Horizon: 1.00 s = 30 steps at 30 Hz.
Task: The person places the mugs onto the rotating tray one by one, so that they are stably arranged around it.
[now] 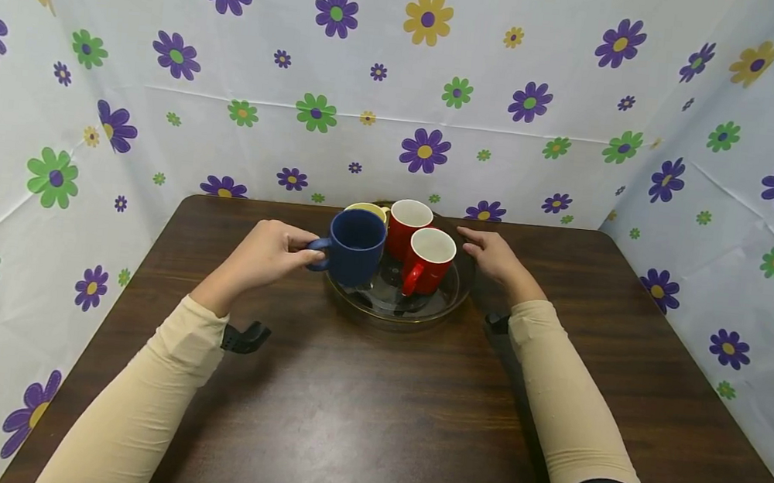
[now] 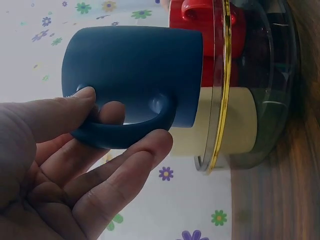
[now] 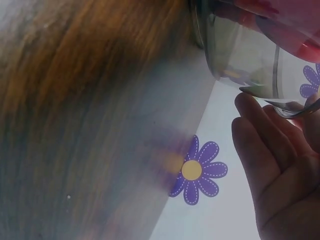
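Note:
My left hand (image 1: 266,257) pinches the handle of a blue mug (image 1: 356,250) between thumb and fingers. In the left wrist view, the mug's base is above the gold rim of a clear glass bowl (image 2: 222,100). Standing inside the bowl are two red mugs with white interiors, the rear red mug (image 1: 400,235) and the front red mug (image 1: 432,265), plus a yellow mug (image 1: 369,209) largely hidden behind the blue one. My right hand (image 1: 493,258) is at the bowl's right side, its fairly straight fingers against the glass near the rim.
The bowl stands near the back edge of a dark wooden table (image 1: 356,417). A white sheet (image 1: 392,47) printed with flowers hangs behind the table and along both sides. Each wrist wears a black strap (image 1: 245,337).

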Each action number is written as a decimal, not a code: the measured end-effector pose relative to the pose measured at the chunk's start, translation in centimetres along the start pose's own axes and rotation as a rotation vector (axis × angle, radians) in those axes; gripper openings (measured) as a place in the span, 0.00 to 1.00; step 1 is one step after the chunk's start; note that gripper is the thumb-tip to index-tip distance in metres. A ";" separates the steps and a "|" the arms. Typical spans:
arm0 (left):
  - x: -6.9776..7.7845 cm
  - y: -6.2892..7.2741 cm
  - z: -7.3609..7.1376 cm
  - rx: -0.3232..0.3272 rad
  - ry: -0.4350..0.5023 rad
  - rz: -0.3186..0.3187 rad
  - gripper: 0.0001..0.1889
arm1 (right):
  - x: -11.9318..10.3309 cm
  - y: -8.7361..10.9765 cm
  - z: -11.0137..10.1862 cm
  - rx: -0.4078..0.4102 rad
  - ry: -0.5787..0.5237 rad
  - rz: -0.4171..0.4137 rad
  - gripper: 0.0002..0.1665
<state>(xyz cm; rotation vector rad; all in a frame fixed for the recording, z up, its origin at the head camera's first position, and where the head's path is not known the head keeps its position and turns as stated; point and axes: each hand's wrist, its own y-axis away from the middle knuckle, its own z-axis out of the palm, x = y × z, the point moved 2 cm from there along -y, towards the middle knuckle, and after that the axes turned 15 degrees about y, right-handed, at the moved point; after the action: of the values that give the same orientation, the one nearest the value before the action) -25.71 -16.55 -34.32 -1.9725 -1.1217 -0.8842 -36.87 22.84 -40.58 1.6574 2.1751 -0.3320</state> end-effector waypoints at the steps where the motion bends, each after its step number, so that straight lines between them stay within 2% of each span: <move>1: 0.0 -0.1 0.1 -0.002 -0.001 0.002 0.07 | 0.0 0.0 0.0 0.006 -0.001 0.002 0.28; 13: -0.2 -1.6 1.4 -0.032 0.023 0.027 0.08 | 0.0 0.0 0.2 0.042 -0.003 0.024 0.27; 21: -0.5 -2.5 2.3 -0.056 0.092 -0.022 0.09 | -0.1 0.1 0.1 0.046 0.027 0.015 0.27; 30: -1.2 -2.9 2.8 -0.047 0.059 -0.020 0.08 | -0.1 -0.2 0.1 0.061 0.061 0.010 0.27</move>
<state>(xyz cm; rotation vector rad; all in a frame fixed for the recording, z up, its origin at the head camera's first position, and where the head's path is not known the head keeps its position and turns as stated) -28.14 -13.61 -36.14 -1.9632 -1.0982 -0.9813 -37.01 22.68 -40.64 1.7321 2.2208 -0.3527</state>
